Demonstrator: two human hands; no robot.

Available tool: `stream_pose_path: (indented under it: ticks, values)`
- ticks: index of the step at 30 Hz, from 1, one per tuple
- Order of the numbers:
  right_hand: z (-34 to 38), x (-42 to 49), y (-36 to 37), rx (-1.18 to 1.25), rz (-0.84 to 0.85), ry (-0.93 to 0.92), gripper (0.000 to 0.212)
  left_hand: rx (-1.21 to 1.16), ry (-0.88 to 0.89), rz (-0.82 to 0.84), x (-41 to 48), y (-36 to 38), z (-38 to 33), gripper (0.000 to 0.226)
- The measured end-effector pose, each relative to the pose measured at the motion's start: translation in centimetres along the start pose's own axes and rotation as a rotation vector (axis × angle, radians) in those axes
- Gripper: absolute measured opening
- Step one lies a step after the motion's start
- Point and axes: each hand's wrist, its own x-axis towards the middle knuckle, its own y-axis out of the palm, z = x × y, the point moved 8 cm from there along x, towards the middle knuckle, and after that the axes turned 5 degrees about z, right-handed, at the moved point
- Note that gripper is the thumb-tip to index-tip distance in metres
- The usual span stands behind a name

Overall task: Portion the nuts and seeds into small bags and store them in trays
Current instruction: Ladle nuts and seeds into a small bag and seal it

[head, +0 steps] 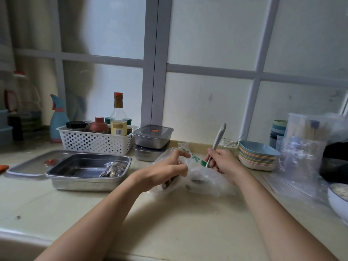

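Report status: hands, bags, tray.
Left hand grips small clear bag. Right hand holds spoon, dipped into printed plastic bag. One filled bag lies in open steel tray. Nothing blocking.

On my table (169,213), a white perforated basket (96,143) stood at the back left, holding a tall clear bottle (118,110) with an orange cap among smaller jars. A blue spray bottle (57,119) stood just left of it. To my right sat a stack of pastel plates (258,157), a stack of cups (278,130) behind them and a glass jar (228,144) beside them. A frosted window (156,72) rose behind everything.
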Motion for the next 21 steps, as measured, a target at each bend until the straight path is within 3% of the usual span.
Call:
stream_pose_path:
  ticks: [7, 11, 13, 21]
  values:
    - [1.5, -0.2, -2.4, 0.058, -0.26, -0.109, 0.045, -0.123, -0.055, -0.134, 0.7, -0.5, 1.4, 0.071]
    - [2.5, -0.7, -2.2, 0.074, -0.287, -0.144, 0.046, -0.202, -0.073, -0.22, 1.1, -1.6, 1.9, 0.059]
    - [2.7, -1.0, -2.0, 0.047, -0.29, -0.151, 0.046, -0.202, -0.077, -0.255, 1.1, -2.1, 2.1, 0.067]
    - [4.4, -2.1, -2.0, 0.025, -0.345, -0.22, 0.046, -0.045, 0.047, -0.326, 1.1, -1.7, 1.6, 0.065]
